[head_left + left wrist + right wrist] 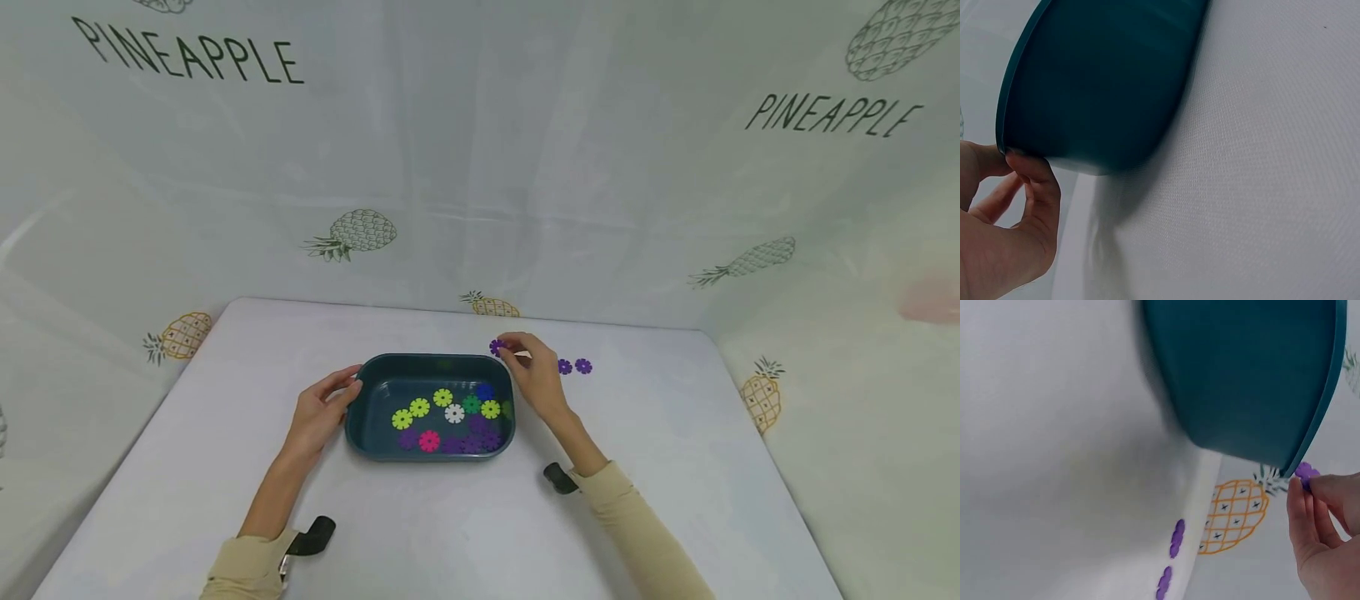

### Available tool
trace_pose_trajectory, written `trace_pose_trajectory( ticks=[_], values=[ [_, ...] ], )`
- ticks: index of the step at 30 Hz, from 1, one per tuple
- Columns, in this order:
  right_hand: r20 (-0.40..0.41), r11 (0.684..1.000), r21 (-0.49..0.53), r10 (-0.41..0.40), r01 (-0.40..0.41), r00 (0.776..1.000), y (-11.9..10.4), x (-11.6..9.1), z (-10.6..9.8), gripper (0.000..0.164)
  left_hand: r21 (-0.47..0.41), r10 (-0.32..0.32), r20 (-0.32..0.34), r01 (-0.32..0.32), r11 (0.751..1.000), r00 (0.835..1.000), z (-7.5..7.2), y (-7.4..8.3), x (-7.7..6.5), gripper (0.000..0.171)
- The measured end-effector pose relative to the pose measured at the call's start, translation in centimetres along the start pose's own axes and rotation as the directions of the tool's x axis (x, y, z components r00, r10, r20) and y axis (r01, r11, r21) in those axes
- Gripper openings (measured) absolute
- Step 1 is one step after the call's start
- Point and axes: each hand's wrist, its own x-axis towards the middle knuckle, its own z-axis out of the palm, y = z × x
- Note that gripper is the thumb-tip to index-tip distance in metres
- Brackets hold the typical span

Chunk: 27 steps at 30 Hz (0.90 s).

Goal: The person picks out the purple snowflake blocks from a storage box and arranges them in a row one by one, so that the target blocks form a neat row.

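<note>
A dark teal tray (382, 454) sits on the white table with several flower-shaped plastic discs inside, among them a red disc (429, 441), a white disc (454, 413), and yellow, green, blue and purple ones. My left hand (318, 414) pinches the tray's left rim between thumb and fingers, seen close in the left wrist view, where the tray wall (1097, 81) fills the top. At the tray's back right corner, my right hand (534, 375) pinches a purple flower disc (497, 347) between thumb and fingertips, right by the rim.
Two more purple discs (583, 366) lie on the table to the right of my right hand. A pale curtain (480, 167) printed with pineapples hangs behind the table. Black wrist cameras (313, 536) are strapped at both cuffs.
</note>
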Motion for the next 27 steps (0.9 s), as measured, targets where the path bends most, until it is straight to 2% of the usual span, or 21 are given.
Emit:
trace_pose_trajectory(
  ticks=[3, 9, 16, 27],
  values=[
    [-0.043, 1.0, 0.015, 0.022, -0.021, 0.999, 0.6, -0.1, -0.5, 0.019, -0.001, 0.002, -0.002, -0.002, 1.0, 1.0, 0.0, 0.1, -0.1, 0.05],
    [-0.078, 0.996, 0.024, 0.09, -0.088, 0.993, 1.9, -0.3, -1.7, 0.019, 0.01, -0.004, -0.002, 0.004, 1.0, 1.0, -0.1, -0.1, 0.0, 0.05],
    [-0.127, 0.992, -0.016, 0.121, -0.124, 0.985, 3.3, -0.8, -3.2, 0.02, 0.002, -0.004, -0.001, 0.004, 1.0, 1.0, 0.0, -0.2, 0.1, 0.05],
    [-0.181, 0.974, -0.027, 0.216, -0.224, 0.959, 5.9, -1.8, -5.6, 0.022, 0.006, -0.006, -0.01, 0.006, 1.0, 1.0, 0.0, -0.2, 0.0, 0.05]
  ],
)
